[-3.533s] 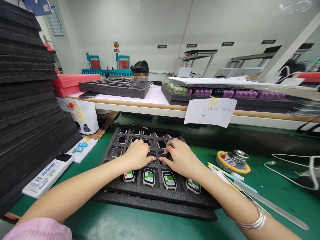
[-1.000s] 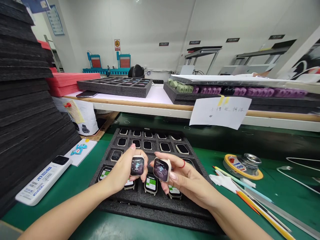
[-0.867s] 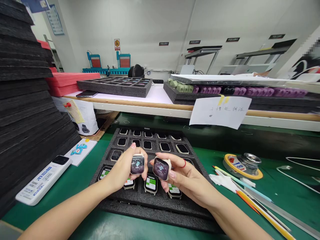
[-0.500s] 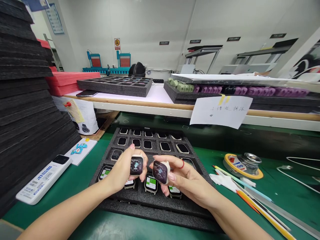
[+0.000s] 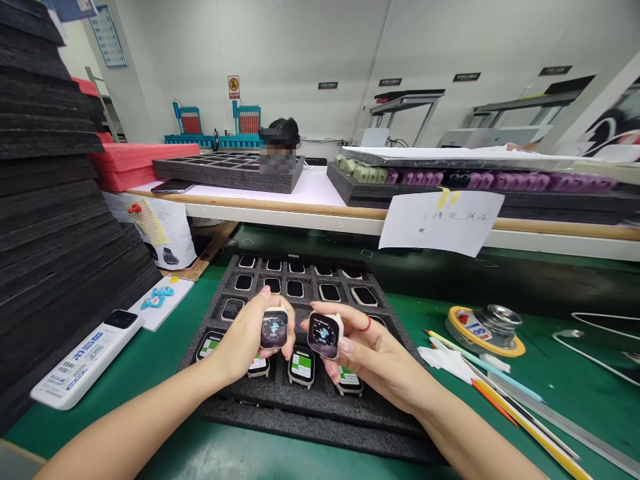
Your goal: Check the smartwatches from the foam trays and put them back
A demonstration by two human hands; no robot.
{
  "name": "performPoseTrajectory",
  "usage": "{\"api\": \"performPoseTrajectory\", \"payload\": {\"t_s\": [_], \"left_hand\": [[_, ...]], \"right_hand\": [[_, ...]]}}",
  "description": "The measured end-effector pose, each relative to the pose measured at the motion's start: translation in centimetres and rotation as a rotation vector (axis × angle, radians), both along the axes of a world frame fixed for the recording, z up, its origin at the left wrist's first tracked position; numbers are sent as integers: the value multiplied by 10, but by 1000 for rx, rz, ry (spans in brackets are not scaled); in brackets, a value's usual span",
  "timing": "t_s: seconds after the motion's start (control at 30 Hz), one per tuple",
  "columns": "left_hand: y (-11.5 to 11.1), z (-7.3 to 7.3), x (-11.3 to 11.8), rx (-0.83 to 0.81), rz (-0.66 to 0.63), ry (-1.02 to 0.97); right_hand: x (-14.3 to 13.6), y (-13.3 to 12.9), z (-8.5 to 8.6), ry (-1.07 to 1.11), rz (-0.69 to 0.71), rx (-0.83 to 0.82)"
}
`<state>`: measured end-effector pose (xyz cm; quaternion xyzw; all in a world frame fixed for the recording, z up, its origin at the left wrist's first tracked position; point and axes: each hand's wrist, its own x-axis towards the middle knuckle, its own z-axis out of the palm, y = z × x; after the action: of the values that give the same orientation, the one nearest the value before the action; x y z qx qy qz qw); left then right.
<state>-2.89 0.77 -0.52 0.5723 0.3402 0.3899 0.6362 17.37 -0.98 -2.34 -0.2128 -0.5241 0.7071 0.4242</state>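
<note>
The left hand (image 5: 250, 337) is clamping on the left watch (image 5: 275, 330), its fingers curling round the case. The right hand (image 5: 375, 347) is pinching the right watch (image 5: 324, 335) between thumb and fingers; a red band (image 5: 367, 324) is circling one finger. Both watches are being held above the tray (image 5: 320, 407), near each other but apart, their lit screens facing the wearer and showing a dial.

In the tray, the nearest row of watches (image 5: 301, 363) is showing green and white screens, partly hidden by the hands; the two farthest rows are showing dark ones. The tray is lying on the green bench (image 5: 240, 440).

To the left, a white box (image 5: 83, 363) is lying beside a foam stack (image 5: 40, 200). To the right, tape (image 5: 457, 327) is lying near pens (image 5: 500, 363). Behind, a note (image 5: 443, 223) is hanging from the shelf (image 5: 280, 205), and a person (image 5: 285, 133) is showing beyond.
</note>
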Motion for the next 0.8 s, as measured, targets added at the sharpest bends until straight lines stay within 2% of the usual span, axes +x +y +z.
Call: {"api": "performPoseTrajectory", "payload": {"t_s": [0.23, 0.37, 0.5, 0.6, 0.8], "left_hand": [[2, 1, -1, -13, 39, -21], [7, -1, -1, -2, 69, 44], [9, -4, -2, -2, 60, 98], [8, -1, -4, 16, 63, 141], [4, 12, -9, 56, -122, 148]], "right_hand": [[-1, 0, 2, 16, -5, -10], [0, 0, 4, 16, -32, -26], [-2, 2, -1, -83, -178, 57], [-2, 2, -4, -145, -279, 114], [-2, 2, -4, -129, -293, 143]]}}
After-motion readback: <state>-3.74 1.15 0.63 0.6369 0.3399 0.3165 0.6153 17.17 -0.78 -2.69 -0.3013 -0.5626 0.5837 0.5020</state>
